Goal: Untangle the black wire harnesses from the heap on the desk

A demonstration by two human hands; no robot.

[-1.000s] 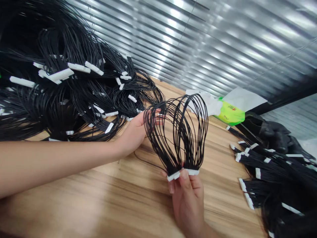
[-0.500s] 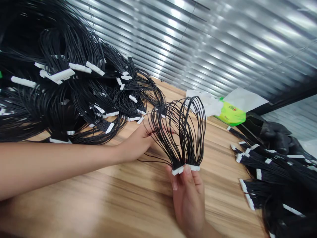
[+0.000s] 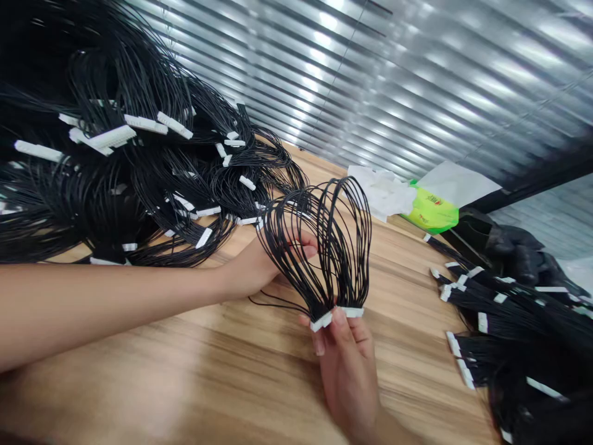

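Observation:
A looped bundle of thin black wires with white connectors stands over the wooden table. My right hand pinches the bundle at its white connectors, the loops pointing up and away. My left hand is behind the left loops, its fingers curled and partly hidden by the wires; whether it grips any of them cannot be made out. A few loose wires stick out to the left of the connectors, below my left hand.
A large heap of black cables with white connectors fills the left. More cable bundles lie at the right, near a black bag. White tissues and a green packet lie by the ribbed metallic blind.
My right hand and the wire bundle have shifted slightly left. My left hand has also moved a little left, and its fingers look more curled behind the loops.

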